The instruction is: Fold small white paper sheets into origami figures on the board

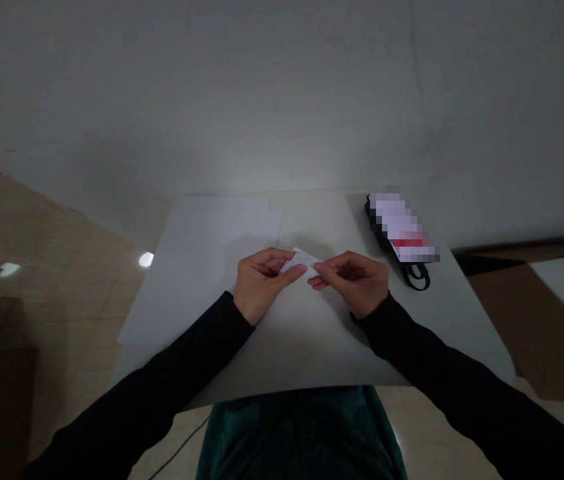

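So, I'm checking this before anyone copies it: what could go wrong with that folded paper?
The folded paper is pinched at its ends by the left hand and right hand, so pulling apart could tear or crease it. Dropped, it may be hard to spot against the white sheets beside them. Dim light may also hide a crooked fold.

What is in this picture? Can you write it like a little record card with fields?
Left hand: pinching a small folded white paper
Right hand: pinching the same paper's other end
Surface: pale table
Left of hands: white paper sheets
Right of hands: blurred packet with a black strap
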`<state>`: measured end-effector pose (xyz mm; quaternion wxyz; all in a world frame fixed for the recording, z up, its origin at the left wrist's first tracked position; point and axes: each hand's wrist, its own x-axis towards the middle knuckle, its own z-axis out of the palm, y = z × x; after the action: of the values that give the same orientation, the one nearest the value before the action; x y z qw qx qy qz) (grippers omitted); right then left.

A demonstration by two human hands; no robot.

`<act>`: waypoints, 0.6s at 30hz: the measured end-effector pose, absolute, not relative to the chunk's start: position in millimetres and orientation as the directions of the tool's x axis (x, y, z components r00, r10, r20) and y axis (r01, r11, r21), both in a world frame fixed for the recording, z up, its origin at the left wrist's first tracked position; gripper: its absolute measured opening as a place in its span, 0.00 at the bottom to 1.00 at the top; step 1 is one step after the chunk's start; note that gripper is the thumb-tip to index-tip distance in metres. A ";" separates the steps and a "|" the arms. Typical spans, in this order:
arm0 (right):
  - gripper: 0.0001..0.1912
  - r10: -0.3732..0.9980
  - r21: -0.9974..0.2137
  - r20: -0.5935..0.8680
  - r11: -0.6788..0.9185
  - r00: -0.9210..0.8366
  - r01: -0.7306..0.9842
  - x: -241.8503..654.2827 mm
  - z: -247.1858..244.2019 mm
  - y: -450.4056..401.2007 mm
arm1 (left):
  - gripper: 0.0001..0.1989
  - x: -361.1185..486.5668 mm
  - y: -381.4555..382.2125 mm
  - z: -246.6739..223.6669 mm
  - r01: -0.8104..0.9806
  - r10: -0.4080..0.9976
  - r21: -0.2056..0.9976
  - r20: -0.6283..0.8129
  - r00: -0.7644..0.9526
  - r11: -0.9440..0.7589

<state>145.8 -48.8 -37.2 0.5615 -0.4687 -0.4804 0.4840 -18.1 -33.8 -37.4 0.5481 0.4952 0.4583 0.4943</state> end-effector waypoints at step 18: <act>0.19 0.998 -0.979 0.048 0.042 -0.026 -0.197 147.1 -38.7 -45.5 | 0.25 -20.2 -35.4 -36.1 -0.195 0.983 0.971 -0.106 0.150 0.135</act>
<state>147.1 -45.5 -38.7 0.5503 -0.4290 -0.4670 0.5432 -20.2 -35.4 -36.1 0.6118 0.4479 0.4396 0.4815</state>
